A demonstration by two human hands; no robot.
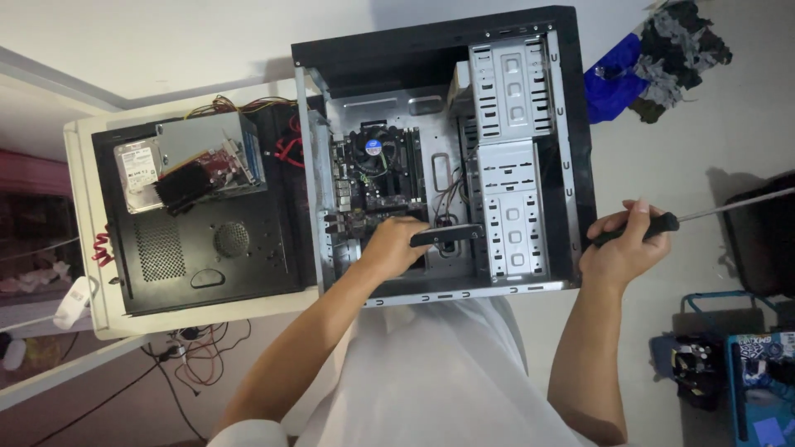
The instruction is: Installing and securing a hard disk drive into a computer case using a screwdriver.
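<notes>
Inside the open computer case, seen from the head camera, my left hand pinches a flat black component just above the motherboard. My right hand, outside the case, is fisted around a screwdriver. I judge seating it comes next, calling for careful alignment.

Labels and a printed box around the open case

A round blue sticker sits on the fan hub inside the case, centre of the board. Over on the left, a white rectangular label covers the top of the silver drive lying on the black panel, just beside the grey power supply. Bottom right, on the floor, a blue box shows a busy black-and-white print along its top edge and a purple patch lower down. No screens or signs in view.
</notes>
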